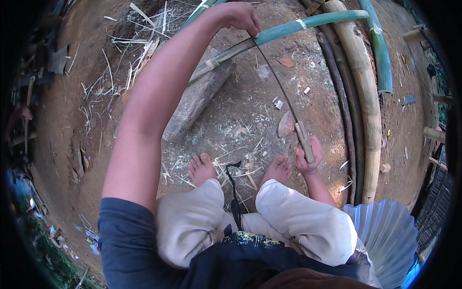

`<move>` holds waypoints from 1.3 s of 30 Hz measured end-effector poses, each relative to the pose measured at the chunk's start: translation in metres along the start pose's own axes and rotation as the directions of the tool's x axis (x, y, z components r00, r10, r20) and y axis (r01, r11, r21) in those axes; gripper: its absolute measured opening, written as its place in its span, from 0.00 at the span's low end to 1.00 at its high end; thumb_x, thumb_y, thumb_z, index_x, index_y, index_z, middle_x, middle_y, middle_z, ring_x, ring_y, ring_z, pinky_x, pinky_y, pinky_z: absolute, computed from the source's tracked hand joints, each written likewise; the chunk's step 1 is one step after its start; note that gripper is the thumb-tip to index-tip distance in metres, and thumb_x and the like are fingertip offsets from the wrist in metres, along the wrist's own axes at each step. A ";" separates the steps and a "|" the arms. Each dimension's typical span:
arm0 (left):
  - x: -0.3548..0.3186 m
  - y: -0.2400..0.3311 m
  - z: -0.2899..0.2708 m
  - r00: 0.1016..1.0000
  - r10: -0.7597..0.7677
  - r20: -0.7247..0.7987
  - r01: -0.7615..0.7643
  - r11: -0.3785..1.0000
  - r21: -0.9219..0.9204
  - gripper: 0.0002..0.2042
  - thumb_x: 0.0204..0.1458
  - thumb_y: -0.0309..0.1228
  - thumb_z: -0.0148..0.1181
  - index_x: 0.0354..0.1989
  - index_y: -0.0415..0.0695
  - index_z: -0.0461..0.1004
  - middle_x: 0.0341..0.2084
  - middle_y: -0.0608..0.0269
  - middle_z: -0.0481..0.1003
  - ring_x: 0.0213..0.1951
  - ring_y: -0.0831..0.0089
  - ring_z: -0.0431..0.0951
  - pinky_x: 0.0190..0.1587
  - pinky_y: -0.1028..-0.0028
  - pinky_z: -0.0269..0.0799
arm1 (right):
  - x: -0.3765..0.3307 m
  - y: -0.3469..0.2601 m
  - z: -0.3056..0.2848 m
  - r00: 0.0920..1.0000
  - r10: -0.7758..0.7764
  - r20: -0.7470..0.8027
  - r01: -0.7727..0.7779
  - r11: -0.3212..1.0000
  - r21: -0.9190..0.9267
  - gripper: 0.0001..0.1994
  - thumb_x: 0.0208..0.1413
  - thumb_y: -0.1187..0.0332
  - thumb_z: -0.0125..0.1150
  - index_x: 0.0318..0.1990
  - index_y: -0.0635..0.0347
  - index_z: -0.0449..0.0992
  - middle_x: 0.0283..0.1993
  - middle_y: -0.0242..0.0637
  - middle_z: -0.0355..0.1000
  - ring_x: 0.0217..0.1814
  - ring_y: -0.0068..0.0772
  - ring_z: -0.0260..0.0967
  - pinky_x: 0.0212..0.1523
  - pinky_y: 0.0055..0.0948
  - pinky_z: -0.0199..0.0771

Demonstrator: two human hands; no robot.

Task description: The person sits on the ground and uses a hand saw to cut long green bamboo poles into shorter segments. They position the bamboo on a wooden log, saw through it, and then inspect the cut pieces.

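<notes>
A green bamboo pole [284, 31] lies across the far side, with a brownish stretch on its upper face. My left hand [242, 20] is closed at the pole, its fingertips beside the far end of a long thin blade; whether they pinch the blade or the bamboo is hidden. That long wooden-handled knife [280, 82] is seen nearly edge-on, its far end against the bamboo. Lower down, between my right foot and the poles, my right hand [310, 155] wraps round its handle. Under the pole's left part rests a grey wood block [195, 103].
Thick yellowish bamboo [369, 130] and a dark thin pole [342, 115] run along the right. A green bamboo piece [381, 60] lies beside them. Pale shavings [113, 79] litter the dirt on the left. Clear corrugated sheet [387, 231] is near my right knee.
</notes>
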State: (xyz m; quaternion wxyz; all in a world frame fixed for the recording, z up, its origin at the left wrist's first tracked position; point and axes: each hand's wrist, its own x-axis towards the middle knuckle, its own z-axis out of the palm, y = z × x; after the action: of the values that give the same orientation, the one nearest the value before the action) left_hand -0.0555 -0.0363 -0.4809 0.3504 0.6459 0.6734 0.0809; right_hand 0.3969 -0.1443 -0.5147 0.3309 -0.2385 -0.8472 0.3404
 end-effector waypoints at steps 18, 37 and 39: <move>-0.099 0.029 0.057 0.814 -0.401 -0.421 0.217 0.881 -0.421 0.20 0.59 0.42 0.58 0.52 0.39 0.76 0.42 0.52 0.81 0.43 0.63 0.82 0.47 0.64 0.76 | -0.033 0.005 0.001 0.990 0.136 -0.037 -0.134 0.990 0.048 0.04 0.42 0.80 0.57 0.29 0.69 0.74 0.26 0.44 0.69 0.26 0.44 0.68 0.26 0.36 0.68; -0.070 0.040 0.060 0.919 -0.395 -0.001 0.282 0.658 -0.698 0.13 0.66 0.39 0.52 0.42 0.42 0.77 0.26 0.70 0.75 0.23 0.85 0.70 0.28 0.80 0.66 | -0.013 0.000 -0.004 0.988 0.154 -0.001 -0.153 0.983 0.105 0.06 0.45 0.74 0.63 0.26 0.64 0.71 0.25 0.43 0.67 0.23 0.44 0.67 0.23 0.36 0.67; -0.067 0.042 0.063 0.914 -0.406 -0.001 0.293 0.663 -0.689 0.13 0.66 0.40 0.52 0.40 0.43 0.76 0.25 0.72 0.73 0.23 0.85 0.67 0.27 0.80 0.63 | -0.013 -0.001 -0.004 0.985 0.170 -0.013 -0.167 0.978 0.126 0.07 0.45 0.73 0.64 0.26 0.63 0.70 0.25 0.42 0.65 0.22 0.44 0.66 0.23 0.37 0.66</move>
State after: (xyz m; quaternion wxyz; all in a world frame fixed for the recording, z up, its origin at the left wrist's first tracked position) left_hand 0.0094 -0.1142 -0.4794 0.5161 0.3240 0.7338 0.3004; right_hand 0.4084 -0.1518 -0.5172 0.3254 -0.2922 -0.7971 0.4164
